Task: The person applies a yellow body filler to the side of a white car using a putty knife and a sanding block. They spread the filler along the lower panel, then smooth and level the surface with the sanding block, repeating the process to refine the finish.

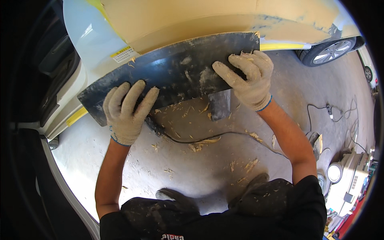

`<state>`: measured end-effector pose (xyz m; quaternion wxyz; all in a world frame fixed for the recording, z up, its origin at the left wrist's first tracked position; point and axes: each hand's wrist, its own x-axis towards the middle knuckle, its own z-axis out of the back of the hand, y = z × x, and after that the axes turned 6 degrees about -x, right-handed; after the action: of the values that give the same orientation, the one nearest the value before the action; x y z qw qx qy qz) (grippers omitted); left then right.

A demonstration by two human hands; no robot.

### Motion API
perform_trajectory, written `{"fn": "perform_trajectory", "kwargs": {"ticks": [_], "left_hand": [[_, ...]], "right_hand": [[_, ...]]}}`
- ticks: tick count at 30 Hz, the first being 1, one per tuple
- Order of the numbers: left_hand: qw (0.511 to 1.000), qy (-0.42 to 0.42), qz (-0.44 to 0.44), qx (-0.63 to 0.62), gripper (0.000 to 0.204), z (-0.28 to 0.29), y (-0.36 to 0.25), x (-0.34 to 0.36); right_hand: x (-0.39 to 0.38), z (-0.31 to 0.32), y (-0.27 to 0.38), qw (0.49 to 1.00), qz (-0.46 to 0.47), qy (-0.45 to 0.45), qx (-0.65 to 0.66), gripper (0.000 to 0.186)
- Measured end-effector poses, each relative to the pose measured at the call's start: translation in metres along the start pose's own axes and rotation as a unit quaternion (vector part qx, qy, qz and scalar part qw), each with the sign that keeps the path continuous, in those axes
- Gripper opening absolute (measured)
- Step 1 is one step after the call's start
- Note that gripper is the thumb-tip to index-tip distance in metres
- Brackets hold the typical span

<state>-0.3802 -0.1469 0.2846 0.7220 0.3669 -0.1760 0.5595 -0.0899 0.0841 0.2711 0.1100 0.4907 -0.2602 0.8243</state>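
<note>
A long, dark, flexible spreader sheet (pixel 176 76) stretches across the space between my hands, bowed and smudged with pale residue. My gloved left hand (pixel 129 110) grips its left part, fingers lying over the face. At the right end my gloved right hand (pixel 250 78) holds it, fingertips near the upper corner, with crumbs of filler on the glove. The sheet's upper edge lies along the car's side panel (pixel 200 18), which is coated in smooth beige filler. I cannot tell whether that whole edge touches the panel. My thumbs are hidden behind the sheet.
An open car door (pixel 52 168) stands at the left. Beige scraps (pixel 204 142) and a black cable (pixel 224 134) lie on the concrete floor (pixel 192 166). A dark flat piece (pixel 220 105) sits below the sheet. A wheel (pixel 330 52) and a white wheeled machine (pixel 348 180) are at right.
</note>
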Motion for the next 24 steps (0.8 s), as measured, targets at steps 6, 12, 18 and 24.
{"fn": "perform_trajectory", "kwargs": {"ticks": [6,12,18,24], "left_hand": [[1.0,0.002,0.013,0.021,0.053,0.01,0.01,0.013],[0.999,0.009,0.013,0.031,0.056,0.007,0.014,0.024],[0.999,-0.007,0.011,0.032,0.053,0.003,0.013,0.024],[0.999,-0.01,0.009,0.033,0.055,0.003,0.013,0.025]], "right_hand": [[0.023,-0.006,-0.01,0.999,0.008,-0.035,-0.016,0.053],[0.026,-0.014,-0.019,0.998,0.011,-0.049,-0.029,0.052],[0.026,-0.016,-0.023,0.999,0.018,-0.042,-0.029,0.051],[0.024,-0.021,-0.024,0.998,0.016,-0.052,-0.023,0.051]]}}
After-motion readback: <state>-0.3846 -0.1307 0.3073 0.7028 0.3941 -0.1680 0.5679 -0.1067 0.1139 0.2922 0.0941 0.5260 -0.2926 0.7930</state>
